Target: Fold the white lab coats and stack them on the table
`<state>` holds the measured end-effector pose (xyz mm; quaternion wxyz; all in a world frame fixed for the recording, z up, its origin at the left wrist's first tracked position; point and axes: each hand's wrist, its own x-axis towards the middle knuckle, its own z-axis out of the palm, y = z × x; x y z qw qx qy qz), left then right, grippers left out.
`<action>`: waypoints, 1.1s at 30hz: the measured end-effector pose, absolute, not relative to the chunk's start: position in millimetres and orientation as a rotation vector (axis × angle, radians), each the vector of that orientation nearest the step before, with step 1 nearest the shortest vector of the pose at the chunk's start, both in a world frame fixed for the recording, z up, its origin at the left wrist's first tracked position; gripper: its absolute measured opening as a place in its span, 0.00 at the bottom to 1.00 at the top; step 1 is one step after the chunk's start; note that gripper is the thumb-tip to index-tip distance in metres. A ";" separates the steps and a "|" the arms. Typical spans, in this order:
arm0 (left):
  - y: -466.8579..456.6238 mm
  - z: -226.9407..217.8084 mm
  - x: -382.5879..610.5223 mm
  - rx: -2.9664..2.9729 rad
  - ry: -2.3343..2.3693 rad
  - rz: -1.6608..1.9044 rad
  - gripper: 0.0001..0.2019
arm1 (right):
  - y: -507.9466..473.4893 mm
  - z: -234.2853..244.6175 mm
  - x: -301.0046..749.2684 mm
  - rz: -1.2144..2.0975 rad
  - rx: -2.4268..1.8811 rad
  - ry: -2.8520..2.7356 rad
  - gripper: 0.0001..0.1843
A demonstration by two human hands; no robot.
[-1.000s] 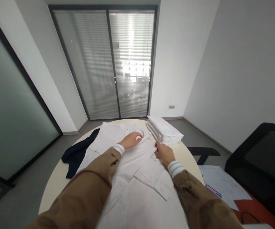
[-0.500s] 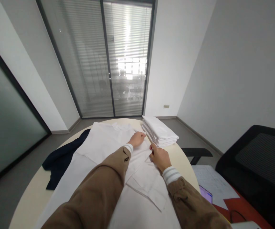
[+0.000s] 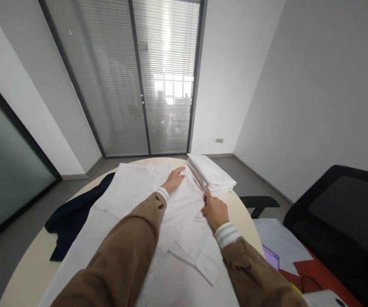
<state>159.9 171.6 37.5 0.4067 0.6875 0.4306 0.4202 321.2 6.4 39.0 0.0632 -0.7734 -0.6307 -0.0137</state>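
A white garment (image 3: 129, 192) lies spread over the round cream table (image 3: 33, 264). My left hand (image 3: 173, 179) rests flat on its far part, fingers stretched out towards the collar. My right hand (image 3: 214, 209) pinches the edge of a folded-over panel of the same garment near the table's right side. A pocket flap shows just below my right wrist. Brown sleeves with striped cuffs cover both arms.
A stack of folded white cloth (image 3: 211, 174) sits at the table's far right. A dark navy garment (image 3: 70, 207) hangs off the left edge. Right of the table are papers (image 3: 280, 241), a phone (image 3: 269, 257) and a black chair (image 3: 340, 217). Glass doors with blinds stand beyond.
My left hand has slid farther along the garment and flattened out. The right hand has drawn the panel's edge outward, smoothing it. The view has shifted slightly leftward.
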 end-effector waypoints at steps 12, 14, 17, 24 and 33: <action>181.5 44.6 176.5 1.752 1.049 1.052 0.35 | 4.7 36.4 323.1 0.012 -2.286 -1.991 0.12; 182.7 41.7 176.0 1.774 1.070 1.036 0.39 | 5.1 34.5 324.5 0.024 -2.305 -1.976 0.12; 179.9 33.7 170.4 1.783 1.136 0.981 0.39 | 5.3 32.0 327.4 -0.003 -2.163 -2.019 0.13; 166.1 36.5 151.2 1.849 1.139 0.876 0.32 | 4.1 32.2 330.2 -0.131 -1.792 -2.185 0.29; 114.8 65.3 87.1 2.063 1.271 0.366 0.41 | 2.3 32.8 327.0 -0.117 -1.978 -2.093 0.18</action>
